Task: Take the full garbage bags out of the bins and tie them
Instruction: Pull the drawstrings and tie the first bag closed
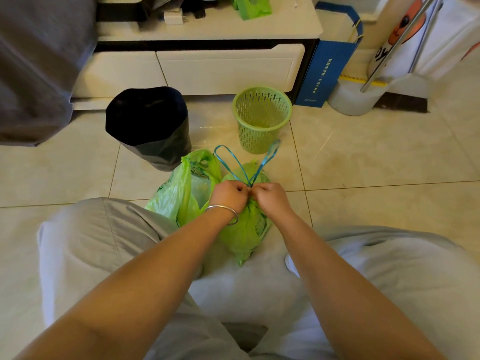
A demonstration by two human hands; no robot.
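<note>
Just behind tied bag [244, 229]: green basket [261, 118], black bin [149, 126], w/ open bag [179, 193] beside.

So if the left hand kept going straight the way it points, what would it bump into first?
Probably the right hand: the left hand points at it across the bag's neck, knuckles almost touching above the blue drawstring.

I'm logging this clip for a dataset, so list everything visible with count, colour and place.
Drawstring bag: one, green, on floor between the knees, neck gathered.
Drawstring: one, blue, two loops above the bag's neck.
Open bag: one, green, left of the drawstring bag.
Basket bin: one, green, empty, far centre.
Black-lined bin: one, dark, far left.
Cabinet: one, white, behind the bins.
Blue paper bag: one, right of the cabinet.
Bracelet: one, silver, left wrist.
Left hand: pinches drawstring.
Right hand: pinches drawstring.
</note>
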